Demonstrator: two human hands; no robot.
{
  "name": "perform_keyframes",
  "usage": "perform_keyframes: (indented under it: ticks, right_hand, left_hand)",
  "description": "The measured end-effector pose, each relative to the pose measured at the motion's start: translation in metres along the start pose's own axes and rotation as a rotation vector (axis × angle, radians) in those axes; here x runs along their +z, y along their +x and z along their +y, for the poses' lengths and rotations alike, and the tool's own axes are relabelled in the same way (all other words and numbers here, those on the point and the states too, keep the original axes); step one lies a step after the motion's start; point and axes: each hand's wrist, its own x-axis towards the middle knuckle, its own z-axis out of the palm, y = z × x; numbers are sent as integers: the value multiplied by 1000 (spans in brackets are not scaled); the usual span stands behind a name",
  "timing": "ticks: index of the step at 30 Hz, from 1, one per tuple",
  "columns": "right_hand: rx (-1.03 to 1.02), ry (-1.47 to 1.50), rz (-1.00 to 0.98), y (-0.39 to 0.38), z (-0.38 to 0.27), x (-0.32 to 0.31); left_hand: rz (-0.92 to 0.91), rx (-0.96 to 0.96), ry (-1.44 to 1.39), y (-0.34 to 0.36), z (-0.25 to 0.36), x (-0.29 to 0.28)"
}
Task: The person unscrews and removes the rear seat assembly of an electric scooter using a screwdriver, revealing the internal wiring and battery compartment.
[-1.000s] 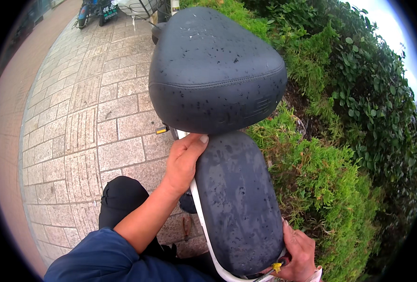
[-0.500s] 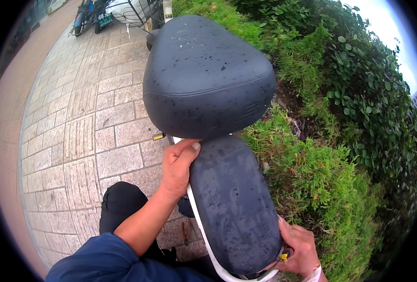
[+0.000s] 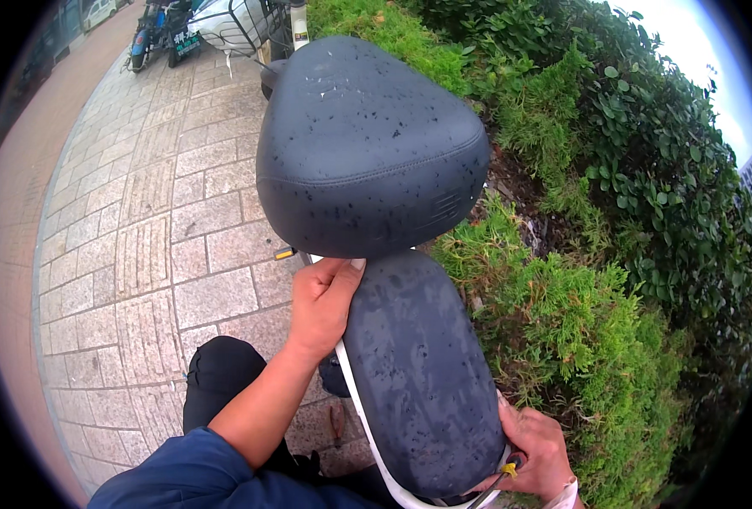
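A scooter's large black front seat [image 3: 367, 140], wet with drops, fills the middle of the view. Behind it lies the narrower black rear seat pad [image 3: 423, 373] with a white rim. My left hand [image 3: 321, 301] rests on the left front edge of the rear pad, just under the front seat, with its fingers curled on the edge. My right hand [image 3: 539, 450] is at the pad's rear right corner and grips a tool with a yellow-and-black handle [image 3: 506, 469]. Most of the tool is hidden under the pad.
Grey paving stones [image 3: 155, 229] stretch to the left. Green shrubs and a hedge [image 3: 613, 220] crowd the right side, close to the seats. Other parked scooters [image 3: 181, 30] stand at the far top left. My dark trouser knee [image 3: 223, 382] is beside the scooter.
The view has shifted slightly, so the seats sit a little lower and more to the left. Both hands have kept their places on the rear pad.
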Motion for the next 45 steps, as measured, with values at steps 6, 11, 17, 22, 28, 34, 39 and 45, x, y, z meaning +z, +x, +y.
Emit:
perform_keyframes:
  ticks: [6,11,17,22,28,34,39,45]
  right_hand:
    - [-202,-37,170,-1,-7,12]
    - [-213,-45,146,1,-12,6]
    - [-146,66,71,-4,1,3]
    - [59,777,29,32,44,-14]
    - [-305,144,520,175,4,21]
    - [-107,280,-37,238,-18,-12]
    - [-119,214,77,225,-27,2]
    - [-174,287,206,210,-18,6]
  left_hand:
    - [-210,116,137,20,10,-1]
    - [-277,56,49,20,8,-12]
    - [-223,69,-73,8,7,-15]
    - [-226,103,86,11,-1,-15]
    - [-224,217,189,10,11,-4]
    - [-204,176,160,6,18,-2]
    - [-131,84,158,-2,22,0]
    - [-129,58,207,-5,25,10]
